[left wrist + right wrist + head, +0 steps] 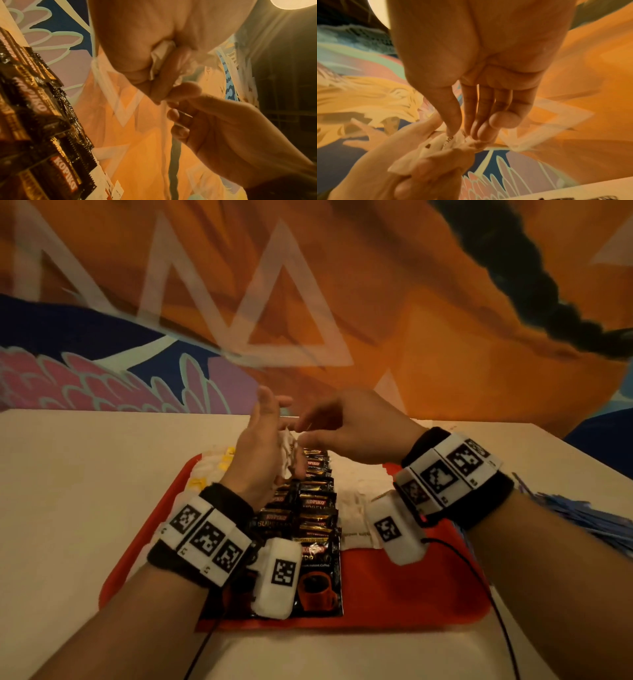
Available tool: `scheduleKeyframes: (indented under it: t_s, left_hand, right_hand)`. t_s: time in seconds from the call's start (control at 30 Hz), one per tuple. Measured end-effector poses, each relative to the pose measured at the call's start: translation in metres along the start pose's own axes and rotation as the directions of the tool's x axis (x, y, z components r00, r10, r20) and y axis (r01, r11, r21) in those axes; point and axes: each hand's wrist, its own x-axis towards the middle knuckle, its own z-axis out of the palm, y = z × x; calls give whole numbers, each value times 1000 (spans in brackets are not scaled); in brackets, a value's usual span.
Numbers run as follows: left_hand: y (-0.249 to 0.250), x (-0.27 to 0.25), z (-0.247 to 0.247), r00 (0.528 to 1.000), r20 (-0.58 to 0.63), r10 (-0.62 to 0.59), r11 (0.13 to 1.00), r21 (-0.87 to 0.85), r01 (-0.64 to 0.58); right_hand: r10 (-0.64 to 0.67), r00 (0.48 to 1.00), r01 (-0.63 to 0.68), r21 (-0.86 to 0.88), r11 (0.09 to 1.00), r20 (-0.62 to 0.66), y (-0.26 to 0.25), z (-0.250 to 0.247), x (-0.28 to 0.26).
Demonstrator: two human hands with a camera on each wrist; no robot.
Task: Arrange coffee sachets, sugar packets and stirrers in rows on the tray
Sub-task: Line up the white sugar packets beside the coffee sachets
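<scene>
Above the far end of the red tray (394, 587), my left hand (274, 446) grips a bunch of white sugar packets (287, 444), also seen crumpled in my fist in the left wrist view (161, 56). My right hand (303, 429) meets it from the right. Its thumb and fingertips (452, 129) pinch a packet at the top of the bunch (440, 146). Black Kopiko coffee sachets (315, 508) lie overlapped in rows down the tray's middle. A row of white sugar packets (356, 491) lies to their right. Blue stirrers (582, 518) lie off the tray, on the table at the right.
White and yellow packets (214, 470) sit at the tray's far left. The tray rests on a pale table (85, 508) against a painted orange and blue wall (376, 302). Black cables (493, 611) trail from the wrist units across the tray's near right corner.
</scene>
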Motion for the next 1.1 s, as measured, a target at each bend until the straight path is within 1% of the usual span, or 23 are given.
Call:
scheduleKeyframes:
  t_s: [0.13, 0.2, 0.27, 0.33, 0.43, 0.5, 0.6, 0.67, 0.73, 0.77, 0.87, 0.97, 1.03, 1.1]
  left_hand:
    - [-1, 1, 1, 999, 34, 38, 999, -31, -37]
    - [-4, 4, 0, 998, 40, 42, 999, -26, -41]
    - [-7, 6, -2, 999, 34, 33, 999, -7, -33]
    - [-7, 5, -2, 999, 23, 27, 1000, 5, -27]
    - [-5, 2, 3, 1000, 8, 22, 999, 26, -22]
    - [-4, 0, 5, 1000, -11, 17, 999, 48, -16]
    - [-2, 0, 5, 1000, -1, 11, 998, 56, -11]
    - [-1, 2, 4, 1000, 8, 13, 998, 66, -14]
    - [-2, 2, 2, 998, 30, 53, 991, 121, -57]
    - [-3, 3, 1, 995, 35, 94, 982, 162, -98]
    - [-1, 3, -1, 982, 18, 189, 955, 228, -188]
    - [-1, 4, -4, 972, -8, 235, 955, 186, -229]
    - [-1, 5, -5, 973, -47, 225, 968, 120, -218]
    - [-1, 5, -5, 979, -87, 185, 983, 31, -183]
  right_hand:
    - [-8, 1000, 5, 222, 975, 11, 1, 11, 7]
    - [3, 1000, -6, 373, 928, 8, 2, 16, 4]
    - [9, 1000, -5, 510, 860, -5, 3, 20, 1]
    - [-5, 1000, -3, 575, 818, 12, 3, 21, 0]
    - [-59, 997, 24, 588, 808, 41, 3, 22, 1]
    - [-56, 998, 29, 577, 816, 31, 5, 23, 1]
    - [-24, 999, 34, 547, 836, -25, 8, 24, 2]
    - [5, 995, 46, 494, 868, -100, 10, 24, 5]
    - [12, 985, 70, 465, 882, -170, 13, 23, 7]
    - [12, 980, 82, 466, 881, -196, 15, 23, 7]
    - [27, 969, 101, 492, 865, -247, 18, 20, 6]
    - [45, 955, 121, 525, 843, -292, 19, 19, 6]
    - [93, 942, 126, 594, 795, -324, 19, 20, 7]
    - [138, 951, 78, 646, 760, -277, 20, 21, 7]
